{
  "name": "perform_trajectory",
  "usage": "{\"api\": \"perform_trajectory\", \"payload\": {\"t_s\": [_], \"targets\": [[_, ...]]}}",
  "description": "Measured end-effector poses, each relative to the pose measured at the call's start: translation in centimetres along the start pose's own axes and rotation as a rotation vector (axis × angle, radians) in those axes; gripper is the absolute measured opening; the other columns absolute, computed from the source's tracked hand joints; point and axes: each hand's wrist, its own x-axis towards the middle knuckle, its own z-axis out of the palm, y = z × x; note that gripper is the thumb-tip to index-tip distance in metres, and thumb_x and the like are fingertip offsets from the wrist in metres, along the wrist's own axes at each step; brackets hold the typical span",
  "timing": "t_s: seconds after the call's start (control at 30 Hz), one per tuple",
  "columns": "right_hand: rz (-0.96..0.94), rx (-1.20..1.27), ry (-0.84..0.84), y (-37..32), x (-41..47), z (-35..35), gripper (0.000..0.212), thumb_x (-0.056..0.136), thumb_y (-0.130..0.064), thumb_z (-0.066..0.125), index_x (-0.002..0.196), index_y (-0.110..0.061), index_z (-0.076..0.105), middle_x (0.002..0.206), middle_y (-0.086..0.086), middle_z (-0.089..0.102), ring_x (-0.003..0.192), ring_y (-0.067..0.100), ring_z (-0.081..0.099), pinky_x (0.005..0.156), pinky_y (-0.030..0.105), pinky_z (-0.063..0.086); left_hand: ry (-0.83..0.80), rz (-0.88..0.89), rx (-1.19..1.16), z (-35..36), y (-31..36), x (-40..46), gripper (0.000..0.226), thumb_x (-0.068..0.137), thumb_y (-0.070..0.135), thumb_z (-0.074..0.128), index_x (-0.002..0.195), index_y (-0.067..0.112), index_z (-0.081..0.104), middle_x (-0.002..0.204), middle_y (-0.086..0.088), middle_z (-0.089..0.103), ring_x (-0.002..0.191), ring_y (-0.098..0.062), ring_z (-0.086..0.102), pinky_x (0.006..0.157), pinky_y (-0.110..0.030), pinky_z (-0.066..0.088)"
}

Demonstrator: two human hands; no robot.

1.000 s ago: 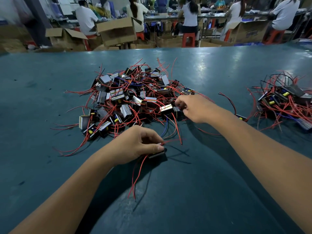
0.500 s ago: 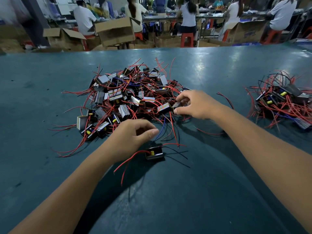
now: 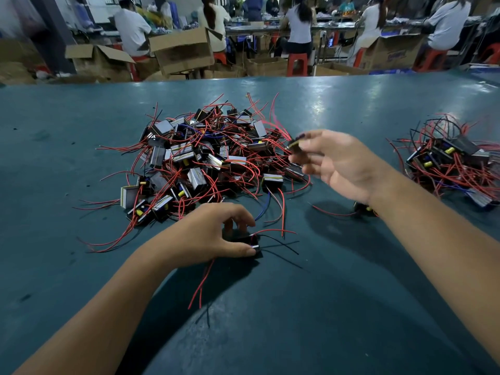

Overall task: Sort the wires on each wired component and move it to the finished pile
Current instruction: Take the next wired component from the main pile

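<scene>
now left hand [image 3: 216, 234] gripping component [image 3: 250, 243], (table-level)

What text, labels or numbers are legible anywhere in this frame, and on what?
None readable.
Cardboard box at the far right: blue print on its side, too blurred to read.
Components in the big pile: yellow bands and metal faces, no legible marking.
Component in the right hand: motion-blurred, nothing legible.
Component under the left hand: no lettering visible.
</scene>
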Motion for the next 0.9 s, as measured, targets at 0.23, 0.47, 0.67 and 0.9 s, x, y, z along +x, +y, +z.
{"api": "perform_trajectory", "payload": {"t_s": [0.23, 0.47, 0.67, 0.9], "targets": [[-0.058, -0.387, -0.184, 3.3, -5.1, -1.4, 0.06, 0.081, 0.016, 0.066, 0.129, -0.019, 0.054, 0.112, 0.013, 0.062, 0.098, 0.016, 0.066, 0.092, 0.03, 0.055, 0.014, 0.034, 0.079, -1.1, -0.4, -0.2, 0.025, 0.079, 0.042, 0.081, 0.101, 0.036, 0.07, 0.094, 0.025, 0.066, 0.089, 0.002, 0.062, 0.07, -0.012, 0.047], [-0.072, -0.399, -0.184, 4.8, -6.1, -2.1, 0.046, 0.08, -0.003, 0.077, 0.117, -0.028, 0.066, 0.112, 0.003, 0.067, 0.104, 0.013, 0.067, 0.088, 0.022, 0.052, 0.303, 0.079, -0.109, -1.4, 1.1, -0.3, 0.021, 0.087, 0.048, 0.065, 0.097, 0.03, 0.072, 0.088, 0.013, 0.071, 0.081, -0.006, 0.066, 0.072, -0.024, 0.051], [-0.184, -0.546, -0.156, 4.9, -6.1, -1.7, 0.053, 0.068, -0.037, 0.084, 0.117, -0.036, 0.062, 0.115, -0.002, 0.063, 0.109, 0.017, 0.064, 0.095, 0.039, 0.055, 0.341, 0.157, -0.542, -1.2, 4.3, -1.3, 0.015, 0.088, 0.031, 0.072, 0.093, 0.017, 0.073, 0.082, -0.005, 0.073, 0.065, -0.014, 0.064, 0.057, -0.025, 0.051], [-0.399, -0.71, -0.168, 5.8, -7.0, 0.4, 0.061, 0.071, -0.033, 0.084, 0.122, -0.037, 0.05, 0.111, -0.012, 0.059, 0.11, 0.024, 0.061, 0.092, 0.047, 0.054, 0.387, 0.035, -0.56, 2.9, 6.7, -0.7, 0.025, 0.08, 0.036, 0.079, 0.097, 0.024, 0.066, 0.071, 0.007, 0.065, 0.058, -0.012, 0.058, 0.051, -0.029, 0.051]]}}
